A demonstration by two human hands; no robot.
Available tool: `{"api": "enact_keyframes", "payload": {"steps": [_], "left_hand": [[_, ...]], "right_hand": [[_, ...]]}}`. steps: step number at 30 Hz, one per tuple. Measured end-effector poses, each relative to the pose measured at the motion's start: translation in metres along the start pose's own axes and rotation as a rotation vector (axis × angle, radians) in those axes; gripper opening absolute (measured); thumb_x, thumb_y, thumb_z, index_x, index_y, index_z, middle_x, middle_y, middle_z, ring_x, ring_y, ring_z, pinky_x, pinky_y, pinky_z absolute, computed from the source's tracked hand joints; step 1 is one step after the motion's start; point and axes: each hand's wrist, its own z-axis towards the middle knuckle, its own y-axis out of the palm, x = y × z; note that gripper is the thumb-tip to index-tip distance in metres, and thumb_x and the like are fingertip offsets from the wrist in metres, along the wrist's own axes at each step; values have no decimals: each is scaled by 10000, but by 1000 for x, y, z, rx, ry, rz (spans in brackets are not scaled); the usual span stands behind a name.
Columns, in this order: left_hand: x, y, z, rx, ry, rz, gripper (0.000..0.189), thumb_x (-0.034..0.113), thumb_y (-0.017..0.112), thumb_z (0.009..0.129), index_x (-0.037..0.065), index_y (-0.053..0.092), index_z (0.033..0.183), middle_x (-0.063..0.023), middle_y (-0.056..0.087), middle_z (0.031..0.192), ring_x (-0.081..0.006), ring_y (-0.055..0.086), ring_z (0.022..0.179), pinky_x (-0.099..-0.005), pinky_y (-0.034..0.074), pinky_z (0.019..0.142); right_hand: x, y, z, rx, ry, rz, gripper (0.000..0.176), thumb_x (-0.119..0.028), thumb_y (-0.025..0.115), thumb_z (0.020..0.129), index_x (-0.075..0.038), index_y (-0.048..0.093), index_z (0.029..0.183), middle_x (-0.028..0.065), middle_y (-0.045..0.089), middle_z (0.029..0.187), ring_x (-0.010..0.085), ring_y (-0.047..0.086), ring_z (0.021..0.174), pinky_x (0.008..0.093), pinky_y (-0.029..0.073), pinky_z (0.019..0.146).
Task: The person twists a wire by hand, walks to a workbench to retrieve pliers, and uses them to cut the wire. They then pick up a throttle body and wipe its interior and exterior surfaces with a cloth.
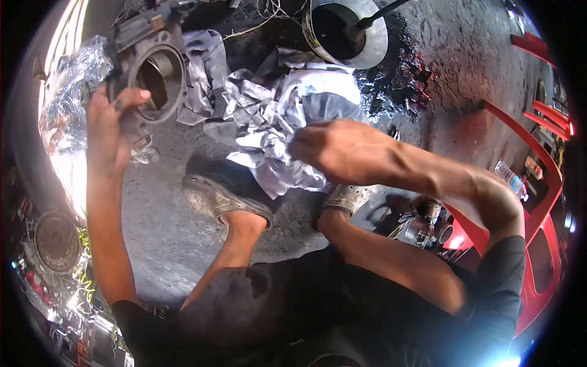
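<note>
My left hand [110, 134] grips a grey metal throttle body [181, 79] at the upper left, thumb along the rim of its round bore. A tilted plate shows inside the bore. My right hand [336, 150], slightly blurred, is closed at the crumpled grey-white rag [263, 131] in front of my feet. Its fingers are bunched against the cloth and partly hidden by the back of the hand. More grey cloth [205, 52] lies behind the throttle body.
A metal can [374, 46] of dark liquid, with a brush-like handle [385, 11] in it, stands beside a wet dark patch. Clear plastic wrap [79, 79] lies at left. Metal parts [422, 229], a plastic bottle [512, 178] and red panels [553, 177] are at right.
</note>
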Motion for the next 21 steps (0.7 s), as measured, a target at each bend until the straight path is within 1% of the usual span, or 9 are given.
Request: {"api": "enact_keyframes", "payload": {"steps": [3,5,8,10,11,13,15,18,21], "left_hand": [[9,-21,9,-17,47,35,424,59,722,793,-26,542,1167,-47,636,841,-139,574,785,-270,431,781],[32,-11,3,13,132,30,339,76,724,807,-40,580,1091,-70,642,814,-154,575,780,-286,429,783],[54,-5,4,-2,151,35,143,90,716,824,-18,655,894,-85,642,824,-163,589,787,-269,445,781],[54,-6,7,-63,171,59,326,68,718,814,-45,603,1097,-79,638,832,-146,595,785,-257,462,767],[50,-7,11,-89,181,68,431,57,717,810,-62,568,1196,-78,638,846,-140,601,791,-256,469,767],[48,15,6,-80,184,82,527,46,712,809,-76,504,1278,-75,643,884,-142,620,831,-262,483,793],[35,19,4,-68,116,135,706,0,701,790,-92,387,1415,-85,646,1049,-168,662,966,-279,505,893],[21,32,4,-138,79,204,682,84,780,712,-82,493,1309,-114,637,1141,-176,654,980,-289,521,885],[5,37,3,-143,-70,388,589,52,753,690,-51,563,1238,-88,673,1092,-150,656,912,-260,517,853]], "right_hand": [[-30,-6,44,-244,-227,-197,294,-69,624,795,-12,619,1084,112,635,996,256,682,756,366,588,612],[-47,20,80,-166,-464,-145,307,-81,613,814,-15,613,1114,111,657,1069,246,701,776,358,587,560],[-81,53,110,-152,-472,-152,307,-99,610,828,-44,630,1129,130,666,1124,259,709,880,372,605,649],[-82,67,109,594,-568,-51,266,-97,607,831,-40,648,1087,141,673,1098,280,698,956,398,600,743],[-75,74,103,594,-559,-56,266,-97,607,831,-40,648,1087,141,673,1098,280,698,956,398,600,743],[-53,60,72,-50,-409,-25,263,-104,590,846,-39,659,1092,148,667,1161,299,677,1034,409,585,822],[-20,58,37,-246,-103,31,306,-94,576,853,-26,655,1140,148,665,1169,309,674,1045,403,586,828],[33,57,-28,-326,259,-182,221,-92,681,747,-19,699,956,117,698,968,317,705,805,396,591,649],[55,46,-57,-187,699,-10,222,-253,631,904,-37,659,946,177,679,826,307,675,668,418,551,572]]}}
